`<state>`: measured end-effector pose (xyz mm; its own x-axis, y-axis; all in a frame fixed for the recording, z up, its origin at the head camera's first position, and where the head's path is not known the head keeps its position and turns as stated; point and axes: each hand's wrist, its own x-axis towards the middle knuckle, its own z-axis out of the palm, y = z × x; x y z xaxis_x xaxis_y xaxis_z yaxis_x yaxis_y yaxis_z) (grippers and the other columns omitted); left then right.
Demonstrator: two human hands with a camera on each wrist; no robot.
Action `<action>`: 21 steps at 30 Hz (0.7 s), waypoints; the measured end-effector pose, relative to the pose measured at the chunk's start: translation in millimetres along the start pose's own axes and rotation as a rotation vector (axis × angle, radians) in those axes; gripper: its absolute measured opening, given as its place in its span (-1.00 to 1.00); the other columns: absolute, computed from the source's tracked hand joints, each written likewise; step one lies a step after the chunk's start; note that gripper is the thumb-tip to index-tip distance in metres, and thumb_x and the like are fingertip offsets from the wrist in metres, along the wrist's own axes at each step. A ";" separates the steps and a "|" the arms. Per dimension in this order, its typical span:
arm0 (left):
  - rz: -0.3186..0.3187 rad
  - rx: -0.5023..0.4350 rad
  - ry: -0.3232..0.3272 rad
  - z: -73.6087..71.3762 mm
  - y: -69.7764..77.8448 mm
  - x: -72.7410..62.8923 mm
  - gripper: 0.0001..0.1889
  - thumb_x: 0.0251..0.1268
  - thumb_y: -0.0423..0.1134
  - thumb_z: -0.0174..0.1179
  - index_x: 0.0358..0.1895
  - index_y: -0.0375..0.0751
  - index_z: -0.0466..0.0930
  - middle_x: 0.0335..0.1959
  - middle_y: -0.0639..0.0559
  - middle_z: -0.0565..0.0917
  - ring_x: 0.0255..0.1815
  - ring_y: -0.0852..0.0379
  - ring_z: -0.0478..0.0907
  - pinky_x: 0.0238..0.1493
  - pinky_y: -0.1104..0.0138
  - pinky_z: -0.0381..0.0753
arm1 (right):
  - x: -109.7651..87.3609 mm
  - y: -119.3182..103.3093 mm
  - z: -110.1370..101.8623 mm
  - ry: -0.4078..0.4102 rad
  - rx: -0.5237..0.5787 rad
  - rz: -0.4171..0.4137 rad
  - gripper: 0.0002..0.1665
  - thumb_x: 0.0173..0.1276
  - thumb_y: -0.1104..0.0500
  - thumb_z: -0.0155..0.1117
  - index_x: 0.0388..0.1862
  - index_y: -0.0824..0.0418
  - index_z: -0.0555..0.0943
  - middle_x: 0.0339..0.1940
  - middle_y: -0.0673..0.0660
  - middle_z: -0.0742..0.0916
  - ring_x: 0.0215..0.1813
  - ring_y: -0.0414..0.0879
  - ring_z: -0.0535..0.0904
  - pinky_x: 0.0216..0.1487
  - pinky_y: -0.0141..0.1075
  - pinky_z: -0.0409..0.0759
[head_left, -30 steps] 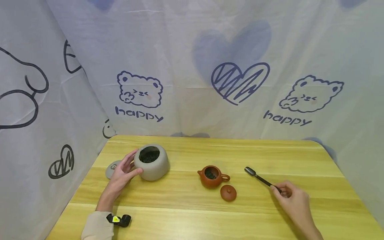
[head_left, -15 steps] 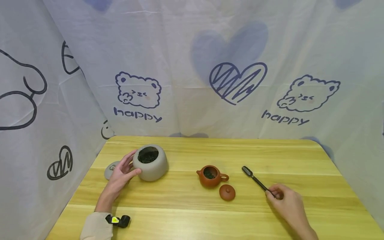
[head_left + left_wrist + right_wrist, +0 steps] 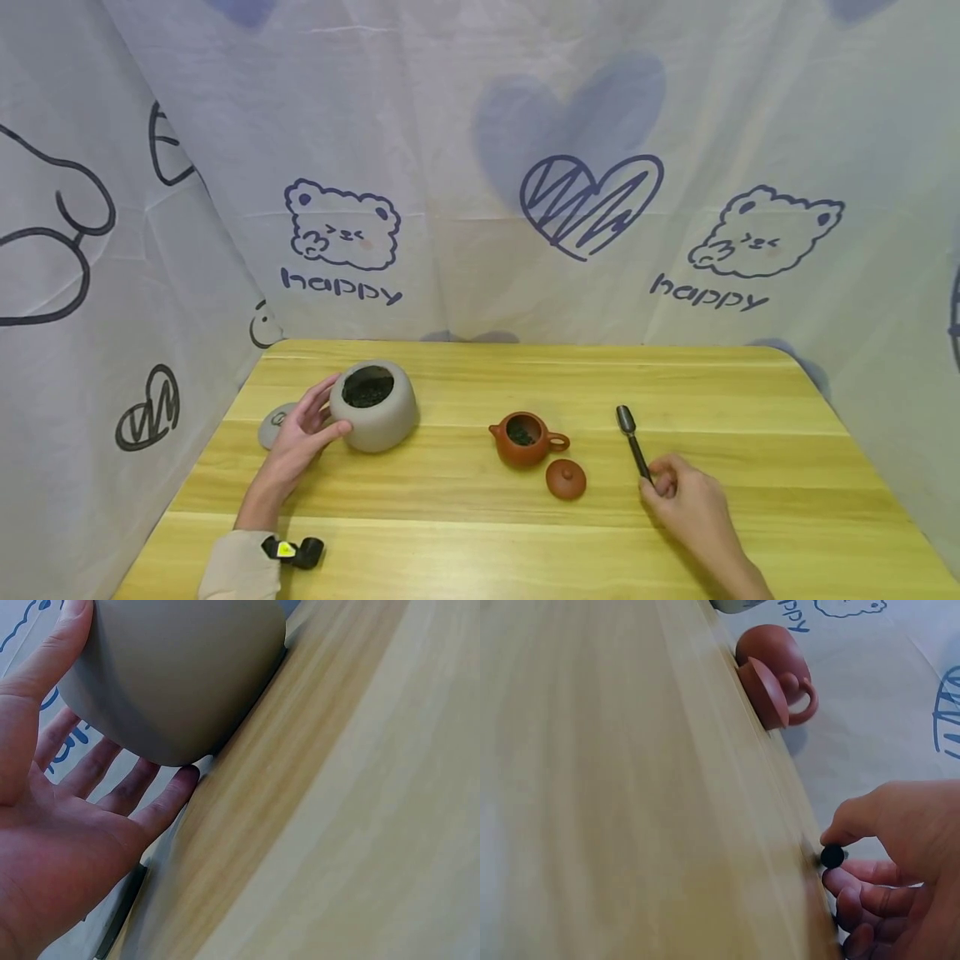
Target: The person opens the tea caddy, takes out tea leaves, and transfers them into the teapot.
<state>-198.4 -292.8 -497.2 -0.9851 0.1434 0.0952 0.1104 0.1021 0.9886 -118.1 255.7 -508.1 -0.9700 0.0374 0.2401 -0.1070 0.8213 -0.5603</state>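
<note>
My left hand holds the left side of a round grey tea jar, thumb in front and fingers behind. Dark tea leaves lie in the jar's mouth. In the left wrist view the fingers spread along the jar's lower side. Between thumb and fingertips, my right hand pinches the black handle of a tea scoop, its metal bowl pointing away from me. A small reddish-brown teapot with dark leaves inside stands left of the scoop, its round lid lying in front of it.
A grey lid lies behind my left hand, partly hidden. All this is on a wooden table. A printed white cloth hangs behind the table and down its left side.
My right hand has moved left with the tea scoop, whose bowl has swung to point more straight away from me. My left hand stays on the tea jar.
</note>
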 end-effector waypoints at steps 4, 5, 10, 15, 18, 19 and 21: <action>0.004 -0.003 0.001 -0.6 0.2 -1.2 -0.20 0.44 -0.40 0.28 0.65 -0.06 0.10 0.64 -0.15 0.14 0.52 0.01 0.23 0.29 0.53 0.43 | 1.4 -5.6 3.7 -0.022 0.008 0.023 -0.75 0.23 0.26 0.50 -0.15 0.35 0.68 -0.57 -0.11 0.62 -0.54 -0.24 0.48 -0.49 -0.38 0.48; 0.005 -0.003 0.003 -0.7 0.2 -1.6 -0.20 0.44 -0.41 0.28 0.64 -0.06 0.10 0.64 -0.16 0.15 0.52 0.00 0.23 0.29 0.53 0.44 | 1.7 -6.7 4.6 -0.025 0.010 0.023 -0.74 0.24 0.25 0.50 -0.15 0.35 0.68 -0.58 -0.11 0.61 -0.55 -0.24 0.47 -0.50 -0.38 0.47; 0.002 0.005 0.007 -0.7 0.5 -2.4 -0.20 0.44 -0.40 0.28 0.64 -0.05 0.10 0.63 -0.14 0.15 0.52 0.00 0.23 0.29 0.54 0.43 | 2.6 -9.1 8.0 -0.032 0.012 0.022 -0.71 0.25 0.24 0.50 -0.13 0.37 0.67 -0.59 -0.11 0.60 -0.58 -0.24 0.44 -0.54 -0.39 0.44; 0.006 0.002 0.002 -0.4 0.3 -1.7 -0.20 0.45 -0.39 0.28 0.65 -0.05 0.10 0.64 -0.16 0.14 0.53 -0.04 0.22 0.29 0.53 0.43 | 1.9 -9.9 7.1 -0.049 0.011 0.038 -0.70 0.28 0.24 0.49 -0.10 0.38 0.66 -0.57 -0.09 0.61 -0.55 -0.23 0.47 -0.51 -0.39 0.46; 0.009 0.002 0.004 -0.5 -1.1 -1.1 -0.20 0.44 -0.39 0.28 0.65 -0.05 0.10 0.63 -0.16 0.15 0.52 -0.02 0.23 0.29 0.53 0.44 | 1.5 -10.2 6.0 -0.056 0.010 0.040 -0.70 0.29 0.24 0.49 -0.09 0.38 0.66 -0.56 -0.08 0.62 -0.53 -0.22 0.48 -0.50 -0.38 0.47; 0.011 0.002 0.005 -0.5 -1.6 -1.0 -0.20 0.44 -0.40 0.28 0.65 -0.05 0.10 0.63 -0.16 0.15 0.51 0.00 0.24 0.29 0.53 0.44 | 1.4 -10.2 5.8 -0.057 0.009 0.038 -0.70 0.29 0.24 0.49 -0.09 0.38 0.66 -0.55 -0.08 0.62 -0.53 -0.22 0.49 -0.50 -0.38 0.48; 0.015 0.001 0.005 -0.6 -1.9 -0.8 -0.20 0.44 -0.40 0.29 0.65 -0.05 0.10 0.63 -0.15 0.16 0.50 0.04 0.26 0.30 0.53 0.44 | 1.2 -10.3 5.6 -0.056 0.007 0.034 -0.70 0.29 0.23 0.49 -0.09 0.38 0.66 -0.56 -0.08 0.62 -0.52 -0.22 0.50 -0.48 -0.38 0.49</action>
<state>-197.9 -293.7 -499.1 -0.9839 0.1404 0.1103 0.1250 0.1008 0.9870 -119.4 244.1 -506.6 -0.9837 0.0336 0.1764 -0.0749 0.8162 -0.5729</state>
